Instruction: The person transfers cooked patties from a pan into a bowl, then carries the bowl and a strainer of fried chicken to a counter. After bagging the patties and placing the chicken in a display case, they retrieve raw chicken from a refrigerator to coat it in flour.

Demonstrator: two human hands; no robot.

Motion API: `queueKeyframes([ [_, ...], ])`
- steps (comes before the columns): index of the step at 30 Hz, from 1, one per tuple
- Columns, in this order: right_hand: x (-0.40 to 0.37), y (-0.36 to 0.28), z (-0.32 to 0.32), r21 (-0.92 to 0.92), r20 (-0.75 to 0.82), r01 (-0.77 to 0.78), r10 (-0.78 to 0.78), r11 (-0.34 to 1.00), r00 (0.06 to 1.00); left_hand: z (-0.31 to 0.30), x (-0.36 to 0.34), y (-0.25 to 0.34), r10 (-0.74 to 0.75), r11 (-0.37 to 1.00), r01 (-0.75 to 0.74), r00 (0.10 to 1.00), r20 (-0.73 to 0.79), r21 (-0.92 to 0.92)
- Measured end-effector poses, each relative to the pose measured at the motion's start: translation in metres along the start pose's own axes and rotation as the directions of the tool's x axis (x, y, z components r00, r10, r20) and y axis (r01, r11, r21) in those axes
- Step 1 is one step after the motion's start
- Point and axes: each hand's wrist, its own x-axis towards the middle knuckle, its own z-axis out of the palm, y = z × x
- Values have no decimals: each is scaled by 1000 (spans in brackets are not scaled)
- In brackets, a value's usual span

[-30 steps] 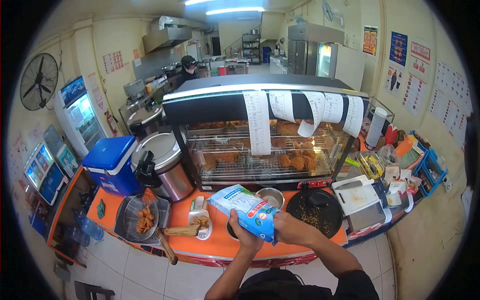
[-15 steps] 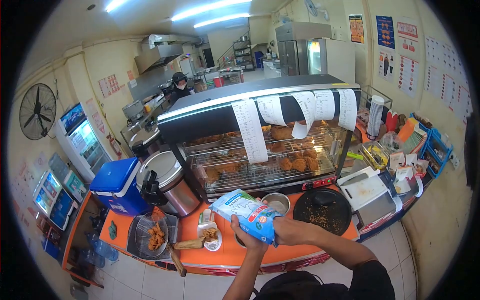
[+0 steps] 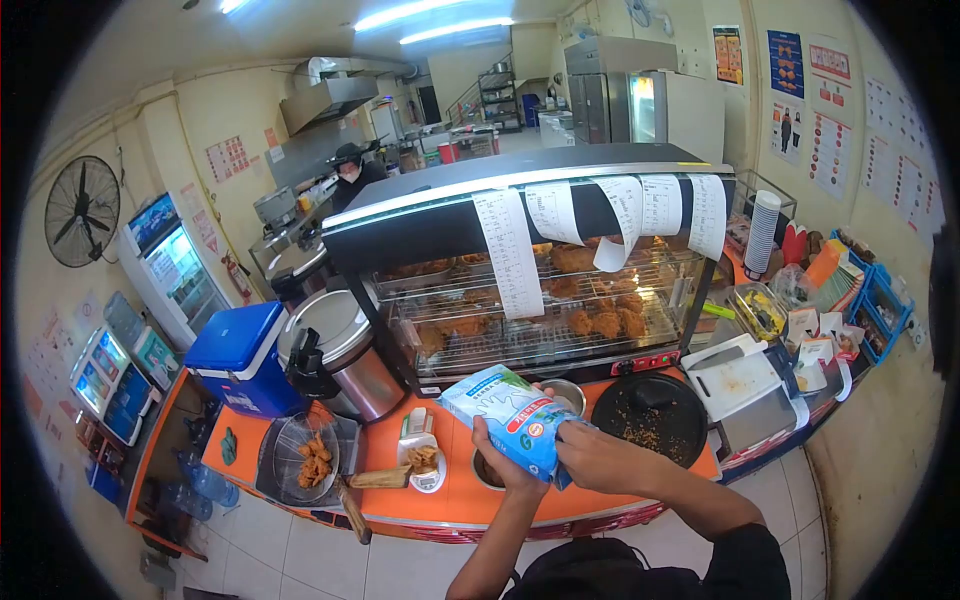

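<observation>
A blue and white printed plastic pack (image 3: 508,415) is held above the orange counter (image 3: 450,500). My left hand (image 3: 505,465) wraps round its underside and left edge. At the pack's right end is my right hand (image 3: 590,455), its fingers bent against or into the end; the fingertips are hidden. Metal bowls (image 3: 568,397) sit beside and beneath the pack, partly covered. Left of my hands, a small paper-lined box of fried pieces (image 3: 422,460) rests on a white scale (image 3: 430,482). A black round pan with crumbs (image 3: 650,420) lies to the right.
A glass warmer with fried chicken (image 3: 540,290) and hanging receipts (image 3: 508,255) stands behind. Leftward are a steel cooker (image 3: 345,360), a blue cooler (image 3: 235,355) and a wire strainer (image 3: 308,460) with fried pieces. A white tray (image 3: 735,375) is at right. A masked person (image 3: 352,175) stands beyond.
The camera view has shifted slightly. My hands and the pack have moved a little to the right. The masked person beyond the warmer has leaned, with an arm now raised near the head.
</observation>
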Motion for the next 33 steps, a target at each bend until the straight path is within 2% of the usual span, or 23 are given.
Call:
queueKeyframes([
  [2,1,-5,-12,-28,-38,32,-33,999,999,4,2,1,-15,1000,16,1000,15,-12],
  [5,2,0,-16,-76,-129,25,-35,997,991,9,5,-5,-16,999,18,999,-47,32],
  [8,2,-1,-25,-103,-245,3,-28,995,969,13,12,-4,-27,999,27,1000,-2,-33],
  [12,6,4,-34,-142,-402,17,-73,990,913,26,22,-6,-40,999,40,999,22,-4],
  [15,2,14,-42,-31,-528,77,-82,997,845,39,28,-7,-66,998,66,998,16,4],
  [18,1,9,-62,123,-632,20,63,992,772,52,37,-11,-69,997,69,997,14,38],
  [21,7,15,-86,-96,-700,-17,-55,995,712,63,49,-16,-122,992,121,992,46,23],
  [25,-21,45,-98,-326,-886,-231,-210,917,414,105,62,-16,-176,984,176,981,83,13],
  [27,-44,63,-111,-261,-962,-405,-201,876,185,128,74,-16,-225,974,222,964,140,39],
  [28,-55,70,-128,-20,-1000,-375,-13,927,21,143,86,-20,-246,969,241,951,189,50],
  [29,-66,69,-144,220,-973,-320,186,922,-133,158,94,-25,-280,960,273,930,239,64],
  [30,-69,70,-155,257,-957,-217,217,942,-191,174,96,-30,-310,947,321,919,242,-3],
  [32,-77,76,-173,306,-910,-17,287,952,-300,194,116,-37,-304,950,311,921,243,9],
  [33,-92,84,-178,326,-910,40,325,945,-257,207,127,-47,-323,944,331,912,253,13],
])
